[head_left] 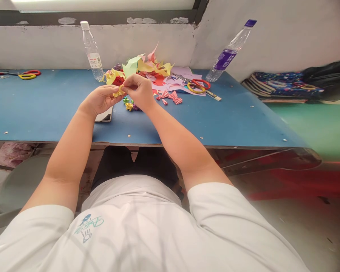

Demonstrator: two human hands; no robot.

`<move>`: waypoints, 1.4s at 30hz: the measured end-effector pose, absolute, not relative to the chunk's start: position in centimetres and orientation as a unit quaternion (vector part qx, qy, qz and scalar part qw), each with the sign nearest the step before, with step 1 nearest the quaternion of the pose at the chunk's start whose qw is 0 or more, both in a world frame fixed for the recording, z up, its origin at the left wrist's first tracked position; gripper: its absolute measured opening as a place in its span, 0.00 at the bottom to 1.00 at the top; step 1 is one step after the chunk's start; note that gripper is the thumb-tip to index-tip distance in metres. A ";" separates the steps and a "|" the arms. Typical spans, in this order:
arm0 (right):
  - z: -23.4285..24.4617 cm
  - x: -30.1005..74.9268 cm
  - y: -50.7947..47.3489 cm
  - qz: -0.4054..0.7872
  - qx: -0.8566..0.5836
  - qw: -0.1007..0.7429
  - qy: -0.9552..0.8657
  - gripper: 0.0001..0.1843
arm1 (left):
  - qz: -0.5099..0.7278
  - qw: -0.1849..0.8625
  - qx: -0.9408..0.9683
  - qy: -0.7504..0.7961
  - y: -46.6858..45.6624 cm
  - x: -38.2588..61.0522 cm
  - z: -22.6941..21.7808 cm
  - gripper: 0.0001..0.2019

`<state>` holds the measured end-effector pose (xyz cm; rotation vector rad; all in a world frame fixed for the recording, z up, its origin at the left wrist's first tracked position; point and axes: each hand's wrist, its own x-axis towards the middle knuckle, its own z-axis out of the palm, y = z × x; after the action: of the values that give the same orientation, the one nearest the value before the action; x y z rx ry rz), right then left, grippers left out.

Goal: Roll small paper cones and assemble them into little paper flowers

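Between my two hands, above the blue table [59, 109], is a small folded piece of yellow paper [119, 91]. My left hand [102, 99] pinches it from the left, and my right hand [138, 90] grips its other side with thumb and forefinger. Just below my hands lie small yellow, green and purple folded paper flowers [129, 106], partly covered by the right hand. To the right of that hand sit several pink rolled paper cones [172, 97]. Behind both hands rises a pile of coloured paper scraps [147, 68].
A clear bottle with a white cap [92, 53] stands at the back left, and a purple-labelled bottle [229, 54] at the back right. Red-and-yellow scissors [198, 86] lie on paper at right; another pair [28, 74] lies far left. A phone-like device [104, 115] sits under my left wrist.
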<state>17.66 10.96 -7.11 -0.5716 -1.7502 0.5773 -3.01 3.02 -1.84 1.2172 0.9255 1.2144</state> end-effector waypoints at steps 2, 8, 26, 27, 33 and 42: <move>-7.3 17.6 11.5 0.245 -0.231 0.570 -0.749 0.26 | 0.509 0.565 0.521 0.387 3.0 -3.0 -1.8 0.05; -7.4 17.9 11.6 0.219 -0.173 0.586 -0.761 0.36 | 0.505 0.577 0.527 0.366 3.0 -3.2 -1.9 0.04; -6.3 17.9 9.4 0.225 -0.244 0.540 -0.774 0.15 | 0.509 0.596 0.485 0.388 2.5 -2.9 -1.1 0.05; -6.3 17.9 9.3 0.228 -0.243 0.541 -0.772 0.15 | 0.510 0.599 0.480 0.388 2.4 -2.9 -1.0 0.05; -5.9 17.9 9.0 0.234 -0.236 0.541 -0.772 0.13 | 0.506 0.611 0.472 0.385 2.6 -3.1 -1.1 0.12; -6.7 17.9 11.6 0.221 -0.180 0.531 -0.798 0.37 | 0.500 0.594 0.482 0.405 2.8 -3.5 -1.2 0.09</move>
<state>17.90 11.61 -6.71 -0.4297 -1.9050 0.5269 -3.48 2.75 -1.21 1.1206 0.9415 1.1631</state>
